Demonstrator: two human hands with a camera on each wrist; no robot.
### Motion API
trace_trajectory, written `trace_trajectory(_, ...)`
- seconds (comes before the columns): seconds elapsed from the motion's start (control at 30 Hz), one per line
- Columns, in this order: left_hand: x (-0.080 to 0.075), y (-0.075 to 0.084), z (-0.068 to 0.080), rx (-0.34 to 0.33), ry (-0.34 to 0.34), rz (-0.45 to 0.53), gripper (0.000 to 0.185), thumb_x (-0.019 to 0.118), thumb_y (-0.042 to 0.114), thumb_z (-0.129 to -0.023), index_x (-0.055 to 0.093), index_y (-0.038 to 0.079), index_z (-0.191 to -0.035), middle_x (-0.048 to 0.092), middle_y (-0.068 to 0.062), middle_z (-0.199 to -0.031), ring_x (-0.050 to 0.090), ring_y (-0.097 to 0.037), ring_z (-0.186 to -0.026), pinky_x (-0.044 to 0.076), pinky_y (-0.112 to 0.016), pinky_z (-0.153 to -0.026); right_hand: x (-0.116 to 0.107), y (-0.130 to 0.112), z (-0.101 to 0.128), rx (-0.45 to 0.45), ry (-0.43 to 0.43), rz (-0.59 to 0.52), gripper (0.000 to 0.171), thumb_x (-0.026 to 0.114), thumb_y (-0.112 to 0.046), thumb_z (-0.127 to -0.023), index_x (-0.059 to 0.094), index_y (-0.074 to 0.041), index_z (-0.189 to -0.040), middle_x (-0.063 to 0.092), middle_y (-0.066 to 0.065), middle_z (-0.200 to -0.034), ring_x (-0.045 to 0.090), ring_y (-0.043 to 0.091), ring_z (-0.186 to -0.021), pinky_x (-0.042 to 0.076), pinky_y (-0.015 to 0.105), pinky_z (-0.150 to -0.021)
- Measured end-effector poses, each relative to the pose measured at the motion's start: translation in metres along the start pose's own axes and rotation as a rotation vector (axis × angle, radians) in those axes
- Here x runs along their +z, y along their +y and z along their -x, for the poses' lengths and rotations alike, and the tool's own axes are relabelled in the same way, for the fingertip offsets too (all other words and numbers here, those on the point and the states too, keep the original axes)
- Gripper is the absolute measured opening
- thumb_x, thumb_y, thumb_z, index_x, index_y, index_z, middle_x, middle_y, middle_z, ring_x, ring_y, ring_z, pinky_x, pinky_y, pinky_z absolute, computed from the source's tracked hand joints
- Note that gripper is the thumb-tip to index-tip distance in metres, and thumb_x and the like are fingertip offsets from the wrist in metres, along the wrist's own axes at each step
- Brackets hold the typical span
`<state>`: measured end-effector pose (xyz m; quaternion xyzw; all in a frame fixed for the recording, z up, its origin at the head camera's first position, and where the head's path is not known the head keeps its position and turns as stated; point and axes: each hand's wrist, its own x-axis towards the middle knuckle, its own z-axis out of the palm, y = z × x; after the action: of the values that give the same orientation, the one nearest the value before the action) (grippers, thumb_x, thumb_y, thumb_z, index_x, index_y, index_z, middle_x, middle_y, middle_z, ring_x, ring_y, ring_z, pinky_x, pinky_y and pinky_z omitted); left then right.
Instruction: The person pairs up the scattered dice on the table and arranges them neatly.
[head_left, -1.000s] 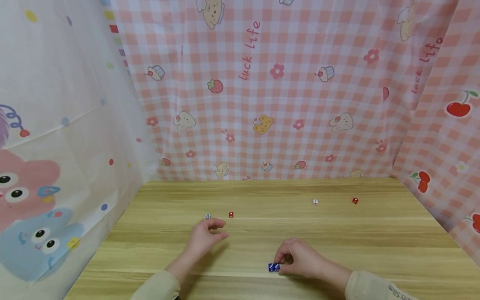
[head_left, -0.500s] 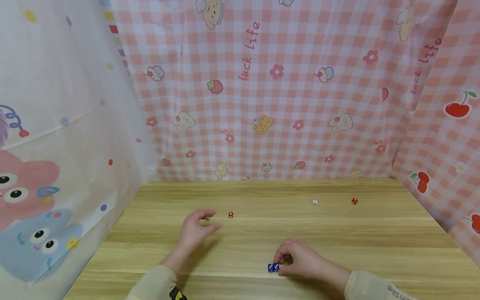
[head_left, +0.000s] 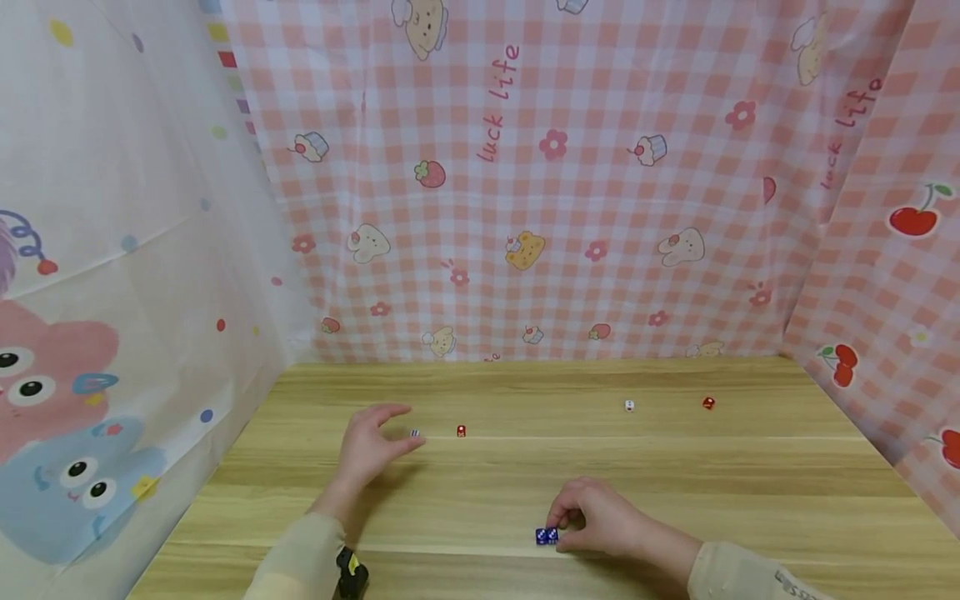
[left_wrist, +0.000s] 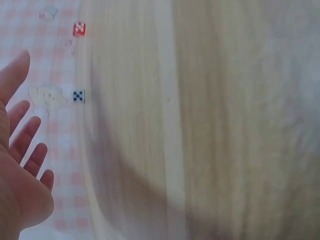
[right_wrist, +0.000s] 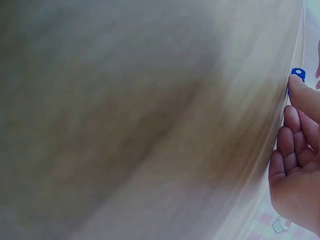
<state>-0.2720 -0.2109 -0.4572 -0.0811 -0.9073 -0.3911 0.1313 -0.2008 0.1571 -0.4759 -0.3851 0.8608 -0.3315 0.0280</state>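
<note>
Blue dice (head_left: 547, 536) sit side by side, touching, at the fingertips of the right hand (head_left: 603, 517); thumb and finger pinch the closer one (right of the pair). The left hand (head_left: 367, 446) holds nothing, its thumb and fingers parted wide. A white die (head_left: 415, 432) lies at that gap, near the thumb tip; a red die (head_left: 461, 431) lies right of this hand. Well beyond the right hand, a second white die (head_left: 629, 406) and a second red die (head_left: 708, 403) rest on the table (head_left: 487, 492).

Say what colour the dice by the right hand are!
Blue dice, seen best in the head view.
</note>
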Motion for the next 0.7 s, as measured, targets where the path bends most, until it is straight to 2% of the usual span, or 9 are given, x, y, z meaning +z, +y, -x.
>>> trace_trajectory(0.2,-0.003,-0.009,-0.006,-0.021,-0.052,-0.033,0.064,0.089,0.03,-0.073,0.065,0.008,-0.128,0.059,-0.016,-0.135,0.039,-0.039,-0.132,0.025,-0.056,-0.111,0.0,0.0,0.0,-0.008,0.005,0.004,0.02,0.087,-0.015,-0.073,0.073,-0.021,-0.085,0.059,-0.019,-0.082,0.05,-0.001,-0.08,0.043,0.023,-0.073)
trace_trajectory(0.37,-0.004,-0.015,-0.008,-0.013,-0.092,-0.048,0.07,0.088,0.032,-0.074,0.061,0.006,-0.132,0.056,-0.017,-0.137,0.037,-0.04,-0.133,0.025,-0.057,-0.111,0.001,0.001,0.0,-0.017,0.01,0.002,0.021,0.087,-0.015,-0.073,0.072,-0.021,-0.085,0.059,-0.019,-0.082,0.05,-0.001,-0.08,0.043,0.023,-0.073)
trace_trajectory(0.7,-0.001,-0.018,-0.012,0.01,-0.12,-0.05,0.065,0.088,0.025,-0.074,0.063,0.002,-0.129,0.058,-0.021,-0.134,0.041,-0.043,-0.13,0.025,-0.056,-0.111,0.0,-0.001,0.0,0.033,-0.01,-0.03,0.019,0.087,-0.018,-0.075,0.072,-0.023,-0.086,0.059,-0.019,-0.083,0.05,0.002,-0.082,0.043,0.024,-0.073)
